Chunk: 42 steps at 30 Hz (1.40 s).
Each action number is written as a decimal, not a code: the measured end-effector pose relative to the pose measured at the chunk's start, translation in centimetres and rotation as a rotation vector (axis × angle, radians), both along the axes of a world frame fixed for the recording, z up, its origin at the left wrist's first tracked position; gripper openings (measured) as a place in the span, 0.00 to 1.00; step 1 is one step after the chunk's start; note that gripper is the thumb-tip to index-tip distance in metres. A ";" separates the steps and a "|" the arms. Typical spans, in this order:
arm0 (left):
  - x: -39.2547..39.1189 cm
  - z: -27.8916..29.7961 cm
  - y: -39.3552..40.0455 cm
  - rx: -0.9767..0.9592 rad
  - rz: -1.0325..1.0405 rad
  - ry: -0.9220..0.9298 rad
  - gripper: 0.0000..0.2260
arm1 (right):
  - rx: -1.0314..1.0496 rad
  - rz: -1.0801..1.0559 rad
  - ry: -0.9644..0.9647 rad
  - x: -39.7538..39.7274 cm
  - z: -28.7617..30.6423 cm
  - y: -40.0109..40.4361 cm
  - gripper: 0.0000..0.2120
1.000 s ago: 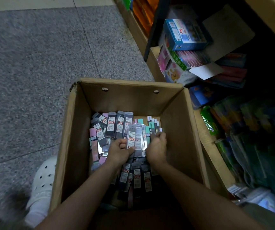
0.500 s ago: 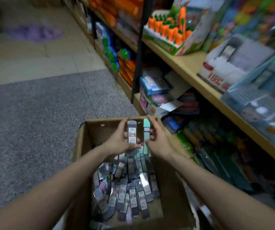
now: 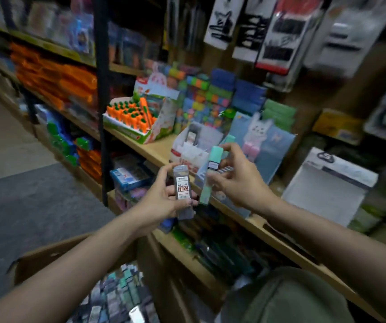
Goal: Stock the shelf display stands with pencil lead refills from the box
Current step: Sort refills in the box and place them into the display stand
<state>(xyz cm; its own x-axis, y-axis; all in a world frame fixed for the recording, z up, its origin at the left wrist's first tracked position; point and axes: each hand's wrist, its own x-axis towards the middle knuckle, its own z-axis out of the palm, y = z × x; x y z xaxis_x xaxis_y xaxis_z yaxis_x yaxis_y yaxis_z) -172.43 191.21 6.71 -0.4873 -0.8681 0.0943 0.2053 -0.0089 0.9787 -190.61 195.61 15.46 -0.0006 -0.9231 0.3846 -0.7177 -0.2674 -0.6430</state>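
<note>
Head view: the left hand (image 3: 164, 194) grips grey lead refill cases (image 3: 182, 185), while the right hand (image 3: 238, 180) pinches a mint-green refill case (image 3: 210, 176), both raised before a wooden shelf (image 3: 154, 150). White display stands (image 3: 192, 148) sit on that shelf beside an orange carrot-pen display (image 3: 129, 117). Below, the cardboard box (image 3: 47, 255) holds more refills on grey flooring (image 3: 24, 206).

Both forearms reach toward twelve o'clock. The left hand (image 3: 161, 197) and the right hand (image 3: 238, 180) each have fingers curled, pinching.
</note>
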 end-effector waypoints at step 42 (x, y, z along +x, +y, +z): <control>-4.8 0.3 -5.8 -0.226 0.053 -0.242 0.26 | -0.100 -0.452 0.651 -6.0 3.9 -9.9 0.10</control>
